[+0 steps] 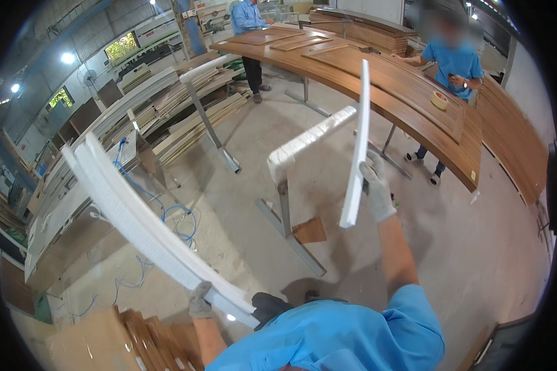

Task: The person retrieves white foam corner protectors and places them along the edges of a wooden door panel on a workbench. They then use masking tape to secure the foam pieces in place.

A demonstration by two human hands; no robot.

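In grey gloves, both of my hands grip long white pieces that look like foam strips. My left hand [200,301], low at the left, is closed on the near end of a thick bundle of strips [148,219], which slants away to the far left. At the right, my right hand [379,188] wraps around the lower part of a single white strip [358,148], held up and pointing away from me. Its far end overlaps the view of a brown wooden door panel [408,93] lying on supports. Part of my right fingers is hidden behind the strip.
A metal stand with a white-wrapped top bar [312,139] is ahead; another stand [207,117] is beyond. Tape [439,100] lies on the door. Two co-workers [452,68] stand by it. Stacked boards [204,117], a blue hose [189,226] and brown panels [145,340] are at left.
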